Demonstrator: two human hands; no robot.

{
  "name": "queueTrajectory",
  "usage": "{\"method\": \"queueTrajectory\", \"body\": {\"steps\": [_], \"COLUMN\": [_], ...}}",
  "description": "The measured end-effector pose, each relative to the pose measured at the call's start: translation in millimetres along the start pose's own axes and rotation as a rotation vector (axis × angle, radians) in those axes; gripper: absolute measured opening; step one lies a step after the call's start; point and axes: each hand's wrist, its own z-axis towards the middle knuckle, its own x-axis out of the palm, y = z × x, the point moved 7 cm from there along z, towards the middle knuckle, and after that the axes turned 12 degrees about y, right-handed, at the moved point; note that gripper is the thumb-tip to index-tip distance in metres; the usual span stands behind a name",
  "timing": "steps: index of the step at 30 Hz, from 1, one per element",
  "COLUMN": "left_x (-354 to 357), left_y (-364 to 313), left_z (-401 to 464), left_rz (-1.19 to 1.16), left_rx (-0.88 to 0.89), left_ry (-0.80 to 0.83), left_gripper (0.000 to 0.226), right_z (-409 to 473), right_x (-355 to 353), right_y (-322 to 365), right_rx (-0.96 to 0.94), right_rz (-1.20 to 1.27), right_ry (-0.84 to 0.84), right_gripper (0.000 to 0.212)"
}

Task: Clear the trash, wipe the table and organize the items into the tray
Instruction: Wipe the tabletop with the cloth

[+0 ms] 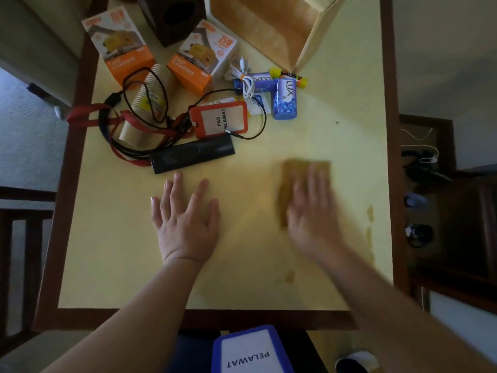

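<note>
Wiping hand: right hand [312,211], blurred, fingers straight, presses flat on the brown square cloth [301,179] at centre right of the cream table top [269,265]
Left hand [185,214]: spread open, palm down on the table, holding nothing
Clutter, upper left of frame: two orange charger boxes [193,60], ribbed paper cups [153,92], red lanyard badge holder [220,118], black remote [192,156], blue soap packs [285,99]
Wooden tray [271,25]: top centre, tilted
Stains [369,214]: right edge of the table
</note>
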Motion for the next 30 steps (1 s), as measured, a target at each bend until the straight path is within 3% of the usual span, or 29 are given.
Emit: {"method": "queueTrajectory", "body": {"steps": [2, 3, 5, 8, 11, 13, 16, 18, 19, 21, 23, 25, 27, 30], "left_x": [-0.7, -0.6, 0.2, 1.0, 2.2, 3.0, -0.3, -6.0, -10.0, -18.7, -23.8, -22.7, -15.8, -7.0], "left_y": [0.6, 0.6, 0.9, 0.3, 1.7, 2.8, 4.5, 5.0, 6.5, 14.0, 26.7, 43.4, 58.6, 64.2], "left_z": [0.4, -0.1, -0.8, -1.4, -0.8, -1.0, -5.5, -11.7, -15.9, -26.4, -38.9, -49.3, -54.4, -54.7], "left_rz": [-0.001, -0.003, -0.010, -0.008, -0.004, -0.019, -0.104, -0.192, -0.224, -0.236, -0.207, -0.169, -0.131, -0.077], "left_rx": [-0.002, 0.001, 0.001, 0.018, 0.020, 0.022, 0.083, 0.185, 0.231, 0.282, 0.305, 0.324, 0.327, 0.304], "left_ry": [0.001, 0.004, -0.003, -0.015, 0.006, 0.013, -0.021, -0.062, -0.078, -0.092, -0.080, -0.058, -0.021, 0.008], "left_gripper": [0.049, 0.049, 0.050, 0.050, 0.052, 0.053, 0.047, 0.041, 0.040, 0.039, 0.039, 0.039, 0.038, 0.036], "right_z": [-61.0, -73.8, -65.1, -15.1, 14.7, 3.3, -76.0, -105.2, -103.0, -80.8, -60.8, -41.5, -24.4, -29.2], "right_x": [31.6, 36.5, 22.0, -20.5, -27.2, -6.9, 40.8, 49.6, 48.8, 34.9, 13.5, -2.8, -5.1, 21.0], "right_y": [26.1, 14.1, -41.2, -124.8, -107.9, -45.2, 59.5, 61.0, 38.9, -25.7, -85.5, -106.8, -80.0, 11.1], "right_rx": [-0.240, -0.272, -0.137, 0.288, 0.478, 0.362, -0.070, -0.203, -0.170, 0.077, 0.384, 0.567, 0.613, 0.382], "right_rz": [-0.048, -0.065, -0.072, 0.064, 0.195, 0.145, 0.036, 0.017, -0.035, -0.063, 0.096, 0.239, 0.295, 0.194], "right_ry": [0.139, 0.214, 0.208, 0.077, 0.050, 0.052, 0.164, 0.236, 0.236, 0.163, 0.096, 0.039, 0.014, 0.020], "right_gripper": [0.065, 0.064, 0.064, 0.063, 0.064, 0.066, 0.064, 0.060, 0.060, 0.065, 0.064, 0.061, 0.061, 0.063]}}
